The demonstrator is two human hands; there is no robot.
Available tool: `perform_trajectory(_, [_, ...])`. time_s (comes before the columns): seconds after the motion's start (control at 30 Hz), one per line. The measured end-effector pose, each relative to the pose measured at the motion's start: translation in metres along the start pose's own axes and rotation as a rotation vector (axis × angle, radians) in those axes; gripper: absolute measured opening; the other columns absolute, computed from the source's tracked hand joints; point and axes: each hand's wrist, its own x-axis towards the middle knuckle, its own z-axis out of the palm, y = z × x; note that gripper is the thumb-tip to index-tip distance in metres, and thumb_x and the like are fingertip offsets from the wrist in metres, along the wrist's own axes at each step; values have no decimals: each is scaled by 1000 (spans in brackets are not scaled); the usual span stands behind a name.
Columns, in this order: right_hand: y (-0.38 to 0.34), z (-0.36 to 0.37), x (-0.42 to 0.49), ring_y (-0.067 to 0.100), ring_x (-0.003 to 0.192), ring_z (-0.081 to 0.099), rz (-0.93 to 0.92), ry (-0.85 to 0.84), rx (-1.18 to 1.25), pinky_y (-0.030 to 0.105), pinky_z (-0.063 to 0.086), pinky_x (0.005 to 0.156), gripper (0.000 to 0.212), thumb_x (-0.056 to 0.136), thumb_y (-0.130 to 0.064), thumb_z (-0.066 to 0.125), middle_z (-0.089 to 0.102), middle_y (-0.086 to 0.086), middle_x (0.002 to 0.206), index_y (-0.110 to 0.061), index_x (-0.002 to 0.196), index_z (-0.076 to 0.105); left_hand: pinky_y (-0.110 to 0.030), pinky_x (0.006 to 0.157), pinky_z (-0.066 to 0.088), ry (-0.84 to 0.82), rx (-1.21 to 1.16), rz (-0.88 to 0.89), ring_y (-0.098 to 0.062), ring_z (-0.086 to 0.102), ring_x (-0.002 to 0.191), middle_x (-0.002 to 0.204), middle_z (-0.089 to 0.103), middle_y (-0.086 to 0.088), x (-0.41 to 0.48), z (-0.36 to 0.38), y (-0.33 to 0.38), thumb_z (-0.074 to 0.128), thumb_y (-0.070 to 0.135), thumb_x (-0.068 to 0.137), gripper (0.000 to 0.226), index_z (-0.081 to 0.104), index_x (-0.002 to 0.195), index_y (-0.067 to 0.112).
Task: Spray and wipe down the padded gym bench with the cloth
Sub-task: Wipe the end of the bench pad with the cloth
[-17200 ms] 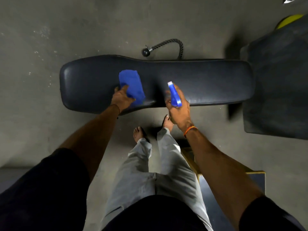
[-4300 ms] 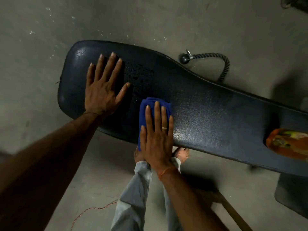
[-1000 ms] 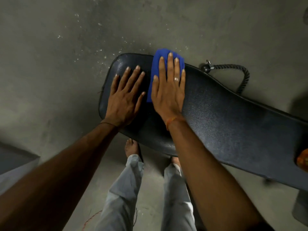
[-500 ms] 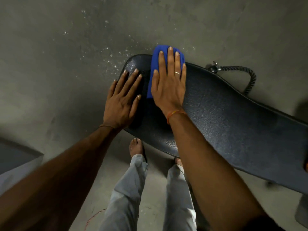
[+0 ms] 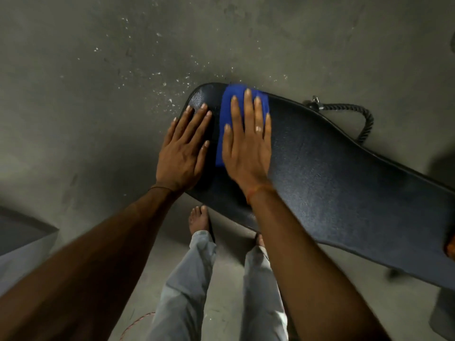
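Looking down from the head camera, one padded bench (image 5: 344, 183) runs from upper centre to the right edge, with one blue cloth (image 5: 237, 99) folded flat on its rounded left end and two hands on top. The right hand (image 5: 246, 146) lies palm down on the cloth with its fingers spread and straight, gripping nothing, a ring on one finger and an orange thread at the wrist. The left hand (image 5: 183, 148) lies flat and open on the bare pad just left of the cloth, fingers extended, its heel at the near edge of the bench. Two bare feet and two grey trouser legs (image 5: 187, 286) show below the bench's near edge. Compared with half a second ago, the cloth and right hand have stayed at the far left end of the pad, and the left hand has moved from partly off the end to fully on it; four seconds ago the cloth was at the near edge, further along the pad. Around the bench lies a grey concrete floor (image 5: 98, 94) flecked with pale specks. One black rope handle (image 5: 357, 116) with a metal clip lies on the floor just beyond the far edge. An orange object (image 5: 451, 249) peeks in at the right edge, too cropped to identify. A thin red cord (image 5: 134, 324) curls on the floor bottom centre. Both forearms cover much of the lower view.
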Motion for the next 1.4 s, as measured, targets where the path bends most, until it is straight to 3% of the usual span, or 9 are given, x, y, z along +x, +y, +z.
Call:
perform_trajectory(0.23, [2,-2,-11,29,162,3,-46,12,164,46,0,132,60,111,-38,24,6,10,175,-16,166,12,-45,130,9,-22,-10,-20,-22,8,160,172,15,-3,0,-2,4,28,35,108,58,21,163,17])
perform_trajectory(0.33, [7,-6,-60,13,161,-1,-121,-79,473,33,-6,130,56,110,-38,25,9,-3,173,-22,163,20,-49,129,13,-18,-36,-33,-23,11,160,171,19,-3,0,-2,5,29,34,107,58,26,162,17])
perform_trajectory(0.43, [35,-26,-69,-2,150,33,37,-22,854,19,22,125,42,110,-28,36,44,-12,157,-18,146,56,-56,125,22,66,-209,-134,-26,22,157,166,32,-7,3,-3,16,37,28,100,59,39,157,13])
perform_trajectory(0.5, [63,-36,-56,7,143,48,147,133,759,24,34,121,36,108,-21,43,59,-6,148,-16,135,67,-56,123,28,173,-275,-263,-27,32,152,161,40,-9,4,-3,36,40,27,101,53,45,152,10])
perform_trajectory(0.57, [88,-34,-38,18,149,44,160,176,541,31,31,125,40,105,-16,46,55,2,154,-13,141,63,-54,125,26,225,-223,-263,-28,31,153,162,40,-11,3,2,65,44,28,104,51,47,151,9])
perform_trajectory(0.73, [102,-11,-30,23,160,19,96,81,151,41,14,132,54,108,-22,34,25,2,172,-14,161,33,-52,128,10,7,139,-159,-28,5,160,172,11,-5,-6,31,113,34,48,107,67,19,164,16])
perform_trajectory(1.03, [101,-9,-33,23,162,12,77,84,71,41,10,132,59,109,-34,30,17,4,174,-16,165,22,-52,129,10,-56,243,-50,-29,5,160,172,10,-6,64,17,88,28,49,108,67,15,164,15])
perform_trajectory(1.27, [99,-12,-33,27,161,12,57,56,46,42,10,132,62,108,-30,32,16,11,173,-8,164,19,-45,130,5,-136,210,-7,-27,9,159,171,13,-11,-24,15,88,26,42,109,62,14,162,12])
perform_trajectory(1.4, [101,-10,-32,27,161,12,44,58,51,43,12,132,64,107,-32,33,15,11,174,-8,165,19,-42,130,1,-159,219,-28,-24,4,160,172,10,-9,25,7,77,26,41,110,63,15,164,11])
